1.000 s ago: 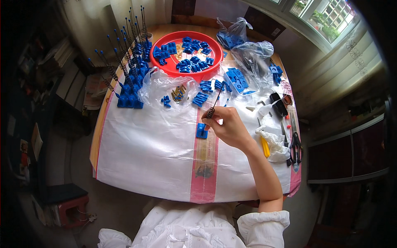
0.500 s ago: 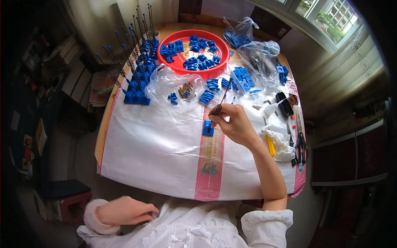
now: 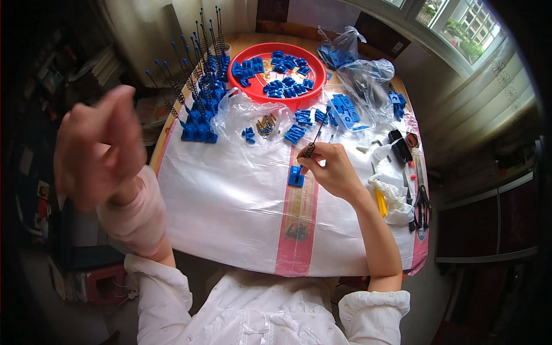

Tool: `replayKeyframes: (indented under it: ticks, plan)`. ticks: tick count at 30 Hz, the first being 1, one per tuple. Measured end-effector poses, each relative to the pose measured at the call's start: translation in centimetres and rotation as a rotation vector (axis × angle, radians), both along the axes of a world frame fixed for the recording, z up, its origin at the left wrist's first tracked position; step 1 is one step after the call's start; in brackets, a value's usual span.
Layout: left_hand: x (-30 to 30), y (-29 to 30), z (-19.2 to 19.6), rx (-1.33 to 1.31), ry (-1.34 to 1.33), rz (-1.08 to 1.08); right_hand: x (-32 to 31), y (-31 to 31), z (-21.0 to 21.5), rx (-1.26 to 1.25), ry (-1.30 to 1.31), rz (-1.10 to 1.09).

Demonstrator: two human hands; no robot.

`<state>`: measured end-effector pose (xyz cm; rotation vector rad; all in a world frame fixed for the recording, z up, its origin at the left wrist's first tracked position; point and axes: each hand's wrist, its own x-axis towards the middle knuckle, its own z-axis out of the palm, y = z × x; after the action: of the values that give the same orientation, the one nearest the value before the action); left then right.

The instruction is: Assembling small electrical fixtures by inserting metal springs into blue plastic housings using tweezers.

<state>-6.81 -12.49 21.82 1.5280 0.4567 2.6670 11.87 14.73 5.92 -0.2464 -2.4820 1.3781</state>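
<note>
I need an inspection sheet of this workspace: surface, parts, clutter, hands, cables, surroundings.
Surface: wrinkled silvery sheet over a wooden table.
Parts: one blue base near the right hand; blue pieces in a red tray; spring-topped bases at left.
Clutter: plastic bags; scissors and crumpled white wrapping at right.
Hands: left hand raised, blurred, nothing seen held; right hand pinches a spring-coiled rod.
Cables: possibly a pale cord beside the red stool; unclear.
Surroundings: window and curtain upper right.
</note>
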Motion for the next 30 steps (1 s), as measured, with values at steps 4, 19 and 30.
replayKeyframes:
  ticks: [4,19,30]
  plan:
    - [1.7,1.5,0.5,-0.084,0.084,0.025,-0.4,-0.1,-0.1,0.019,0.004,0.016]
    - [5.0,11.9,-20.9,-1.240,-0.083,-0.132,-0.3,0.3,-0.8,0.036,0.010,-0.002]
    - [5.7,13.0,-21.3,-1.201,0.066,-0.151,-0.3,0.2,-0.8,0.074,0.008,-0.024]
